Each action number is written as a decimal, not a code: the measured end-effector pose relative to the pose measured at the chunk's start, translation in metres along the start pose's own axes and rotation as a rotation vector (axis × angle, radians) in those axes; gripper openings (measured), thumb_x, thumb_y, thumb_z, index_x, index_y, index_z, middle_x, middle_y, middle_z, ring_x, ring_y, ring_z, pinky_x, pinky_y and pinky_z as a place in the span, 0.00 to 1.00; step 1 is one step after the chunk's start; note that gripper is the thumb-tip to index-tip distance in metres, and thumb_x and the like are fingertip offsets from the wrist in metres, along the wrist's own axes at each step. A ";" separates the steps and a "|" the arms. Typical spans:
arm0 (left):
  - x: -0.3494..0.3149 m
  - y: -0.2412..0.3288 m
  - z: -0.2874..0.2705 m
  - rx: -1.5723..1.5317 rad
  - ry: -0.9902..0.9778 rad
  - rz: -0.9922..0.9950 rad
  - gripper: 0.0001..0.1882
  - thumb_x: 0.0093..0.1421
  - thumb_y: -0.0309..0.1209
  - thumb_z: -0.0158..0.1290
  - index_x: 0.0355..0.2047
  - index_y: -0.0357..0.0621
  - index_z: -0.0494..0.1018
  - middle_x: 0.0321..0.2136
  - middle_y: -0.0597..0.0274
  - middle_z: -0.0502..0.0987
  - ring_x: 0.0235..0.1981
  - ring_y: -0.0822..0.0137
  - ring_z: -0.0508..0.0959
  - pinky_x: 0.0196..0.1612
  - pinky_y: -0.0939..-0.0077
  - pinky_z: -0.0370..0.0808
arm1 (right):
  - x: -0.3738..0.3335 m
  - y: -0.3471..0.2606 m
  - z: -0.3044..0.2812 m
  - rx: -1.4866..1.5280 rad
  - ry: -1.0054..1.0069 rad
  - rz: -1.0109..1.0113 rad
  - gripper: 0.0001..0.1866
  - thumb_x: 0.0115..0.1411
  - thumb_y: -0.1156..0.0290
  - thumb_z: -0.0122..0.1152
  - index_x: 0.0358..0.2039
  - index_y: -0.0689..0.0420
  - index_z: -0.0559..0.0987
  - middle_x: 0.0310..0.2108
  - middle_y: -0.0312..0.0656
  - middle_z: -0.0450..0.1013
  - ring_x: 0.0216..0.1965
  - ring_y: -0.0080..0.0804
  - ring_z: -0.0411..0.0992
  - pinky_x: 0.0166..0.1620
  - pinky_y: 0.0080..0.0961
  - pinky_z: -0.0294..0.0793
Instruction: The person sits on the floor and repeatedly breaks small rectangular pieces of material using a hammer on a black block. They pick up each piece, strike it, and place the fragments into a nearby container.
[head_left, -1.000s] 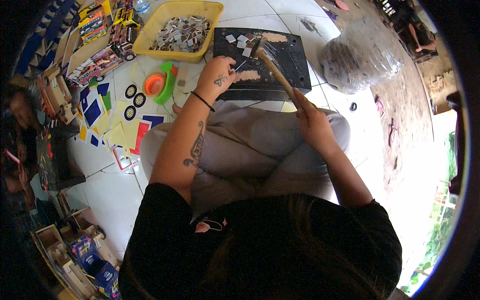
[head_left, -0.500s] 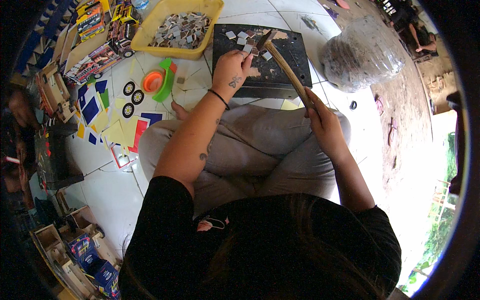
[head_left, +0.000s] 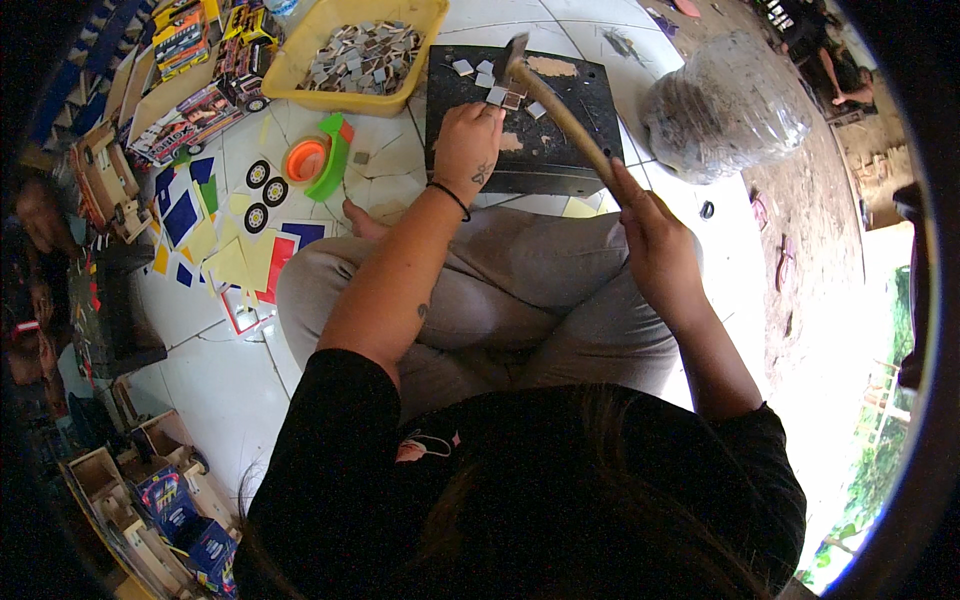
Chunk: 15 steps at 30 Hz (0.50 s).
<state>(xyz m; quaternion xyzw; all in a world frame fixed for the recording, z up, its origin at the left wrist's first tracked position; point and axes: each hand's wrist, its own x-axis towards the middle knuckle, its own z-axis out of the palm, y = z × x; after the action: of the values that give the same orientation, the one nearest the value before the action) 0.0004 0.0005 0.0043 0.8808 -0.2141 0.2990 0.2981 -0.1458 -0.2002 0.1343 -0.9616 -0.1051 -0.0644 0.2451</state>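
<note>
My right hand (head_left: 655, 245) grips the wooden handle of a hammer (head_left: 570, 120). The hammer's metal head hangs over the far part of a black block (head_left: 575, 165), above several small square grey and brown pieces (head_left: 496, 95). At the block's left side, my left hand (head_left: 470, 145) has its fingers drawn together, with the tips beside those pieces. What they pinch, if anything, is hidden by the hand. Scuffed tan patches mark the block's top.
A yellow tub (head_left: 430, 55) full of similar square pieces stands far left. Left lie an orange tape roll (head_left: 305, 160) in a green dispenser (head_left: 330, 165), toy wheels (head_left: 265, 190), coloured paper scraps (head_left: 235, 265) and toy trucks (head_left: 200, 120). A stuffed clear plastic bag (head_left: 725, 110) sits right.
The hammer head has risen and shifted slightly left, away from the pieces. My left hand has moved a little to the right and nearer to me.
</note>
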 end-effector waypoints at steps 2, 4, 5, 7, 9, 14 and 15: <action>-0.002 0.000 0.001 0.018 0.018 0.004 0.11 0.60 0.31 0.49 0.27 0.36 0.74 0.25 0.52 0.74 0.31 0.51 0.74 0.40 0.60 0.71 | 0.000 0.001 -0.002 -0.022 -0.007 0.000 0.27 0.62 0.75 0.48 0.62 0.44 0.61 0.34 0.51 0.72 0.31 0.52 0.74 0.34 0.43 0.73; -0.002 -0.001 0.003 0.050 0.016 0.016 0.10 0.60 0.31 0.49 0.27 0.37 0.74 0.26 0.52 0.74 0.32 0.52 0.75 0.41 0.60 0.70 | 0.001 0.003 -0.003 -0.039 -0.031 -0.006 0.27 0.62 0.75 0.48 0.62 0.43 0.61 0.34 0.51 0.72 0.31 0.52 0.74 0.34 0.43 0.73; -0.003 0.000 0.004 0.048 0.009 0.015 0.10 0.60 0.31 0.49 0.27 0.37 0.74 0.26 0.52 0.74 0.32 0.52 0.75 0.41 0.61 0.70 | 0.001 0.004 -0.004 -0.044 -0.052 -0.008 0.27 0.62 0.75 0.48 0.62 0.43 0.61 0.34 0.51 0.72 0.31 0.52 0.74 0.34 0.43 0.73; -0.003 -0.001 0.004 0.055 0.006 0.006 0.09 0.59 0.31 0.49 0.27 0.37 0.74 0.26 0.53 0.74 0.32 0.53 0.74 0.42 0.61 0.70 | 0.003 0.006 -0.003 -0.025 -0.025 -0.026 0.27 0.62 0.75 0.48 0.62 0.43 0.61 0.34 0.51 0.72 0.31 0.52 0.74 0.34 0.43 0.73; -0.004 0.000 0.004 0.052 0.033 0.015 0.09 0.59 0.31 0.49 0.28 0.37 0.74 0.26 0.54 0.74 0.32 0.53 0.74 0.42 0.61 0.70 | 0.000 0.005 0.000 0.025 0.058 -0.038 0.27 0.62 0.75 0.48 0.62 0.43 0.60 0.34 0.51 0.72 0.31 0.51 0.74 0.33 0.44 0.73; -0.005 0.000 0.004 0.092 -0.008 0.005 0.09 0.59 0.31 0.49 0.29 0.37 0.75 0.27 0.54 0.74 0.32 0.53 0.74 0.42 0.60 0.70 | 0.001 0.011 0.004 0.009 0.012 -0.044 0.27 0.62 0.75 0.48 0.62 0.43 0.60 0.35 0.51 0.72 0.31 0.51 0.74 0.33 0.43 0.73; -0.006 0.000 0.004 0.084 -0.006 0.005 0.09 0.59 0.31 0.49 0.29 0.37 0.75 0.27 0.54 0.74 0.32 0.53 0.74 0.42 0.60 0.70 | -0.002 0.012 0.004 0.056 0.055 -0.057 0.27 0.62 0.75 0.48 0.62 0.43 0.60 0.35 0.51 0.72 0.31 0.51 0.74 0.33 0.43 0.73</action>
<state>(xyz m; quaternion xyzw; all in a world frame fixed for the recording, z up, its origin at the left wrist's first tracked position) -0.0018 -0.0012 -0.0022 0.8929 -0.2043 0.3060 0.2595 -0.1442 -0.2089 0.1247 -0.9489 -0.1276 -0.0948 0.2727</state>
